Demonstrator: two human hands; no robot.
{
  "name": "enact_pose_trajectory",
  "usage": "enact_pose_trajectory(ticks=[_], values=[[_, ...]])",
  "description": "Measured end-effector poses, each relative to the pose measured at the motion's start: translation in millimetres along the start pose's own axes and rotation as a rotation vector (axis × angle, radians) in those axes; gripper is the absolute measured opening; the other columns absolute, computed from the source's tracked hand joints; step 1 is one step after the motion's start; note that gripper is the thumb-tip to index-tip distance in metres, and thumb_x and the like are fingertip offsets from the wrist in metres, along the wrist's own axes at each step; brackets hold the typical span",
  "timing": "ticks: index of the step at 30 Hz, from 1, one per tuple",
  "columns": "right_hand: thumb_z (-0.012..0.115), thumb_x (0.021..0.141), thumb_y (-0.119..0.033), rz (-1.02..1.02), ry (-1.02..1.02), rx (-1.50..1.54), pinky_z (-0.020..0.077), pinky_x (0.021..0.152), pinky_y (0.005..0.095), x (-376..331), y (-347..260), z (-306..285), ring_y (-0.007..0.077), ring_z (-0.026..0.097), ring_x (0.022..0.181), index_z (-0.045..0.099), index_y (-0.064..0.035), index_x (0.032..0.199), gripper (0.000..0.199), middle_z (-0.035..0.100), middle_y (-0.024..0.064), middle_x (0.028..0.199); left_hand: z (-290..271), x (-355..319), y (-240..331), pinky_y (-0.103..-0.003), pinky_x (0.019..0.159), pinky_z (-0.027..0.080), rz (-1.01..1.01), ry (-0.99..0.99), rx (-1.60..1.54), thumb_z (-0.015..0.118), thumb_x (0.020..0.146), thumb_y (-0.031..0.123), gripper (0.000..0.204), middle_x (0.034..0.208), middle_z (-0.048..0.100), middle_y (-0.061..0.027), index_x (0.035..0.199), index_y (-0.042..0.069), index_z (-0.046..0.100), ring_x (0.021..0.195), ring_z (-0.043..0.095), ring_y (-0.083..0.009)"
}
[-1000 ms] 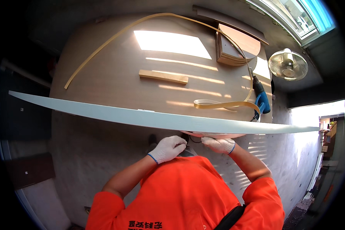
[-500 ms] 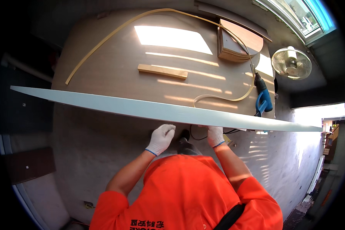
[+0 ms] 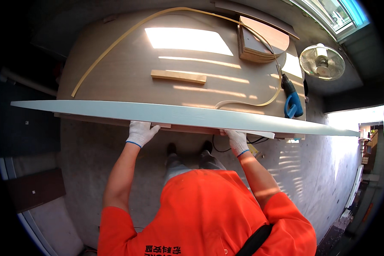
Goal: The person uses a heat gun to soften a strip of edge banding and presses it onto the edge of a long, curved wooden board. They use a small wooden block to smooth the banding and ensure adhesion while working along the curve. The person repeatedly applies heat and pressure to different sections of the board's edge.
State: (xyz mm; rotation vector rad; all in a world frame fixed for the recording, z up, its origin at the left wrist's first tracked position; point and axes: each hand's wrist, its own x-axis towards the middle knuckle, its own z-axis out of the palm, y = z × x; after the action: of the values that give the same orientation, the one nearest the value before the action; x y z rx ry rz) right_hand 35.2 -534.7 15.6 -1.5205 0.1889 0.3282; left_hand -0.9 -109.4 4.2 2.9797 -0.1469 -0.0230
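Observation:
A long, pale blue-white panel (image 3: 179, 114) spans the near side of the table, its narrow face toward me. My left hand (image 3: 141, 133), in a white knit glove, grips the panel's near side left of middle. Its thumb shows, while the fingertips are hidden beneath. Farther right, my right hand (image 3: 236, 140), gloved alike, holds the same side, its fingertips partly covered by the panel. Below the panel, a brown edge and a thin white strip (image 3: 260, 133) show between and beside my hands.
On the brown tabletop (image 3: 115, 64) lie a wooden block (image 3: 179, 77), a long curving yellowish strip (image 3: 111, 42), a blue heat gun (image 3: 292, 100) and a stack of round-ended boards (image 3: 264, 38). A fan (image 3: 322, 62) stands at the right, below a window (image 3: 333, 17).
My left hand, earlier closed and apart from the panel, has moved left and up onto its near side. The panel's right part has shifted slightly away from me, and the brown edge beneath now shows.

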Motion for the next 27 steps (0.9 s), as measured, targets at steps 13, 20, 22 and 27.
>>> enact_pose_trajectory(ticks=[13, 20, 22, 27], values=[[0.074, 0.093, -0.012, -0.372, 0.048, -0.626, 0.057, 0.073, 0.0338, 29, 97, -39, 0.0186, 0.07, 0.081, 0.075, -0.0034, 0.096, 0.009, 0.074, 0.0066, 0.086, 17, -1, 88, -0.058, 0.123, 0.036, 0.149, 0.002, -0.248, 0.084, 0.082, 0.039, 0.08, 0.157, 0.049, -0.0242, 0.148, 0.003, 0.057, 0.149, 0.042, -0.0465], [0.071, 0.093, -0.008, -0.366, 0.09, -0.611, 0.058, 0.079, 0.0356, 21, 71, -24, 0.0208, 0.072, 0.085, 0.077, -0.0027, 0.099, 0.01, 0.076, 0.0093, 0.091, 28, 17, 205, -0.054, 0.129, 0.03, 0.205, -0.131, -0.344, 0.084, 0.084, 0.043, 0.098, 0.166, 0.039, -0.0255, 0.159, -0.002, 0.042, 0.156, 0.034, -0.0453], [0.071, 0.093, -0.007, -0.342, 0.104, -0.564, 0.0584, 0.078, 0.0358, 19, 74, -24, 0.0208, 0.072, 0.085, 0.077, -0.0021, 0.099, 0.01, 0.075, 0.0095, 0.091, 30, 17, 219, -0.052, 0.127, 0.034, 0.235, -0.076, -0.367, 0.084, 0.084, 0.043, 0.095, 0.164, 0.042, -0.0254, 0.158, -0.002, 0.043, 0.154, 0.038, -0.0446], [0.072, 0.091, -0.007, -0.34, 0.12, -0.644, 0.0589, 0.077, 0.0361, 22, 89, -33, 0.0203, 0.072, 0.085, 0.075, -0.0006, 0.099, 0.01, 0.075, 0.0092, 0.091, 29, 4, 199, -0.051, 0.122, 0.04, 0.141, 0.097, -0.281, 0.08, 0.087, 0.043, 0.083, 0.16, 0.046, -0.026, 0.152, 0.0, 0.052, 0.148, 0.046, -0.0429]])
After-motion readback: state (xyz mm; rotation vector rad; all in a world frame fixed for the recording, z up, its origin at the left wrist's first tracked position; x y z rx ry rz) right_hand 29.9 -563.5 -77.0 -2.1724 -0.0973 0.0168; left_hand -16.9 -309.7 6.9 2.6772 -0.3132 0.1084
